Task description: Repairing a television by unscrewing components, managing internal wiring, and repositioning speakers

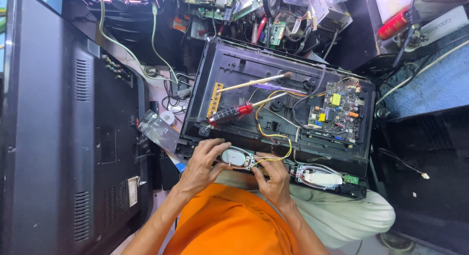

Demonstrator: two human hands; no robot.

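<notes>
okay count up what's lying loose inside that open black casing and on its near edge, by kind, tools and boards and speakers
Screwdrivers: 1, the red-and-black screwdriver
Brushes: 1, the wooden-handled brush
Circuit boards: 2, the large board and the narrow yellow board
Speakers: 2, the oval speaker between the left hand and right hand, and the white speaker
Total: 6

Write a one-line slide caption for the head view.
Both hands, left hand and right hand, on an oval speaker at an opened black casing.
</notes>
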